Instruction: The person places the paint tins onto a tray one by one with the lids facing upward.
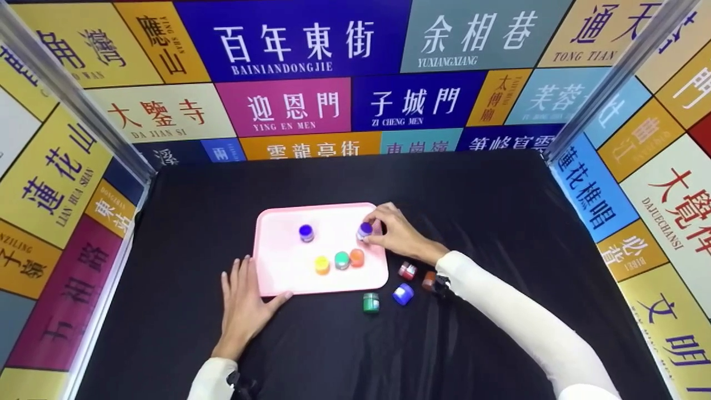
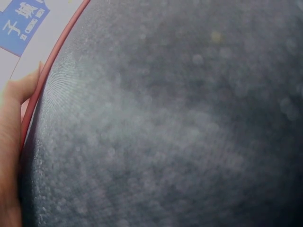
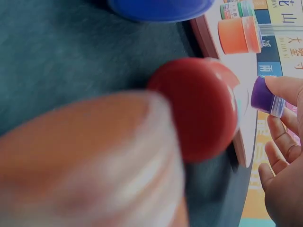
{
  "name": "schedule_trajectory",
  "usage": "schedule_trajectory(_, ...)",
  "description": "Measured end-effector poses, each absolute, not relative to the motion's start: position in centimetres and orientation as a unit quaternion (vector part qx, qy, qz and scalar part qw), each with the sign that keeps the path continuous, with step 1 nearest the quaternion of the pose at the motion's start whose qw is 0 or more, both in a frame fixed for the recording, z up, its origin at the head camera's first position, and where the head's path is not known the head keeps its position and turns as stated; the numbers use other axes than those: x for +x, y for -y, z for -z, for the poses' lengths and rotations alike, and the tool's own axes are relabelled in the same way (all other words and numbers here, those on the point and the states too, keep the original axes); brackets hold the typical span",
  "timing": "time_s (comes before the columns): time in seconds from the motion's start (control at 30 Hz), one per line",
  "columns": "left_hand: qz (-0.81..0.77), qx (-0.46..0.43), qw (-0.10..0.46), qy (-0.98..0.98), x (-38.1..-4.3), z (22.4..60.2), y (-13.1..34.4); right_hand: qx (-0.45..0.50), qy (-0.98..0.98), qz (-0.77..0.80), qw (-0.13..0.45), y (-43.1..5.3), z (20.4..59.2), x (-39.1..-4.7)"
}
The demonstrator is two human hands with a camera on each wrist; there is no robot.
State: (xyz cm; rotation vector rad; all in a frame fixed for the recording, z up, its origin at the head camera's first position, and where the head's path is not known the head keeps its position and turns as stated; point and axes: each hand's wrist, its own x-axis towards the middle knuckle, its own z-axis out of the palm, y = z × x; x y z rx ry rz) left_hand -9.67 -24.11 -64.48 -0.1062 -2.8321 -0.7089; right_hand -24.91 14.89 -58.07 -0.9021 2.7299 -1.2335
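In the head view a pink tray [image 1: 283, 278] lies on black cloth. My right hand [image 1: 397, 228] pinches a small purple-lidded jar [image 1: 365, 230] at the tray's right side; in the right wrist view the thumb and fingers hold that jar upright or nearly so. Another purple-lidded jar [image 1: 306, 233] stands at the tray's upper left. Yellow [image 1: 322, 265], green [image 1: 341, 260] and orange [image 1: 357, 257] jars are grouped nearer the front. My left hand [image 1: 244, 305] touches the tray's front left corner, fingers spread and thumb along the front edge.
Off the tray, at its front right, lie a green jar [image 1: 371, 303], a blue jar [image 1: 403, 294], a red jar [image 1: 407, 270] and a brown-orange jar [image 1: 429, 280] partly hidden by the right wrist. Printed panels [image 1: 283, 105] wall the cloth in at the back and sides.
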Motion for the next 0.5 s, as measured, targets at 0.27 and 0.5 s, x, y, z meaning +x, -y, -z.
schedule_trajectory(0.27, 0.243, -0.031, 0.101, 0.964, -9.7, 64.4, 24.1, -0.3, -0.857, 0.419, 0.01, -12.9, 58.9, -25.4)
schedule_trajectory(0.5, 0.241, -0.033, 0.106, 0.964, -9.6, 64.4, 24.2, -0.311, -0.846, 0.432, 0.018, -11.5, 59.8, -25.7)
